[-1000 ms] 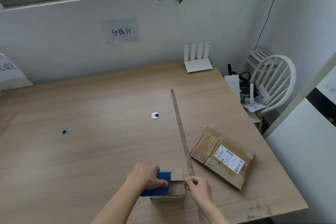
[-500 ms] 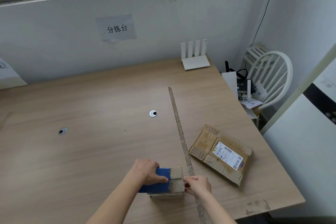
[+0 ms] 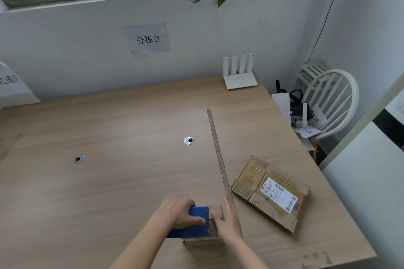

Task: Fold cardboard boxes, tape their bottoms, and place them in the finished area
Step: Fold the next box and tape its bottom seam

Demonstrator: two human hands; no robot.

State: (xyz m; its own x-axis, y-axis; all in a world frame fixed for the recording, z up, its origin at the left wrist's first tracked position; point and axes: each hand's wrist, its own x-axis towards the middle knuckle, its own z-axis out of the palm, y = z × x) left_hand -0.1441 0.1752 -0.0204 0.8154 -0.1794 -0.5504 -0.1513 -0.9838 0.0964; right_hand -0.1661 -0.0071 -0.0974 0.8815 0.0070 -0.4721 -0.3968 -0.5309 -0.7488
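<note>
Nearest the camera, a small cardboard box (image 3: 203, 236) stands at the front edge of the wooden table (image 3: 109, 181), just left of the near end of the long brown strip (image 3: 218, 155) that runs away across the tabletop; this strip serves as the landmark. The left hand (image 3: 178, 212) grasps a blue tape dispenser (image 3: 192, 221) laid on top of the box, fingers curled over its body. The right hand (image 3: 227, 220) lies released with straight fingers pressed flat on the box top, beside the dispenser's front and touching the strip's near end. Judging by this, taping of this box is under way, and carrying it to the finished area remains. The dispenser's long axis runs left to right, its working end pointing toward the strip. Right of the strip, a flattened cardboard box (image 3: 271, 192) with a shipping label lies unfolded, long axis slanting from near right to far left. It seems yet to be folded and taped.
</note>
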